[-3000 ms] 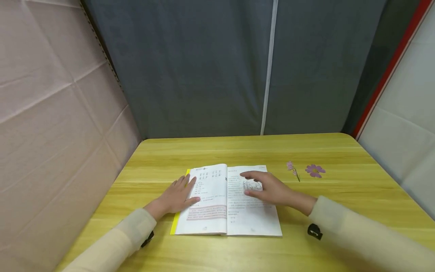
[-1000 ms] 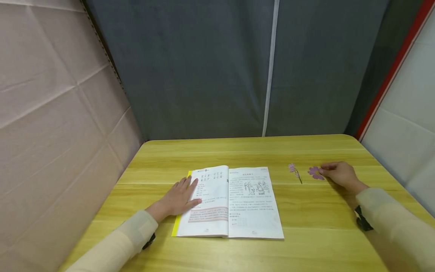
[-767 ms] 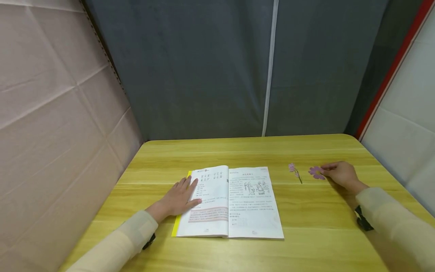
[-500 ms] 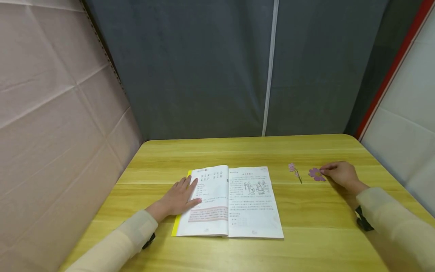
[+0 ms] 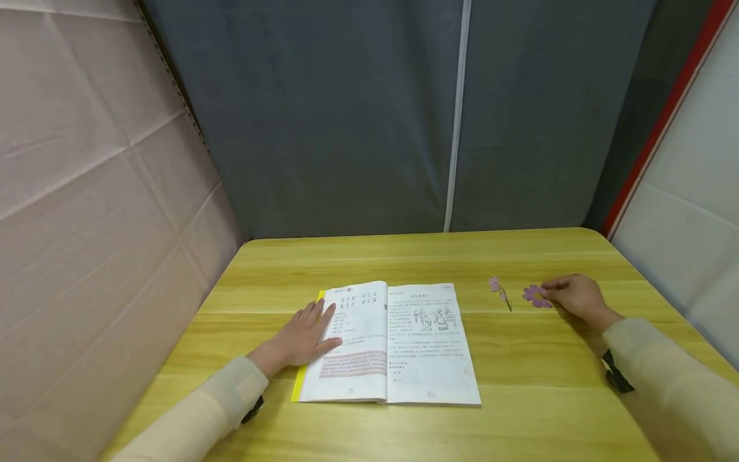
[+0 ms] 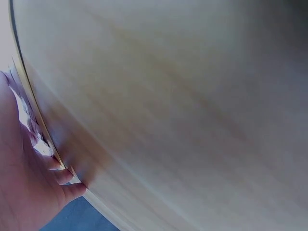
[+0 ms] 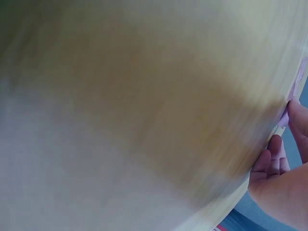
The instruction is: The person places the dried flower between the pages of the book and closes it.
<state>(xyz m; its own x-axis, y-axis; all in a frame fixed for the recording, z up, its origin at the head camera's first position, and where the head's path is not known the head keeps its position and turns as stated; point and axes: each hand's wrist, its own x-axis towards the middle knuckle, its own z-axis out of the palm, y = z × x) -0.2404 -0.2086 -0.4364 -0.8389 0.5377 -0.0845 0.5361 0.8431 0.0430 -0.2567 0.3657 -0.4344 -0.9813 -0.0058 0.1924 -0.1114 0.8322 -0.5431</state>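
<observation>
An open book [image 5: 430, 359] with printed pages and a yellow cover edge lies on the table. My left hand [image 5: 297, 337] rests on its left page with fingers spread. To the right, my right hand [image 5: 580, 298] has its thumb and fingertips at the right edge of a flat purple flower [image 5: 534, 295] and seems to pinch it. The right wrist view shows the thumb against the purple petals [image 7: 284, 118], the other fingers curled. Between book and flower lies a small pink flower sprig [image 5: 499, 292], touched by neither hand.
The wood-patterned table [image 5: 346, 433] ends at a dark grey curtain [image 5: 335, 128] at the back. A pale cloth wall [image 5: 104, 192] stands on the left and a white one [image 5: 687, 231] on the right.
Over three seconds my right hand has left the book's right page and gone right to the purple flower. Lately the flower has only turned slightly at its fingertips. My left hand stays put.
</observation>
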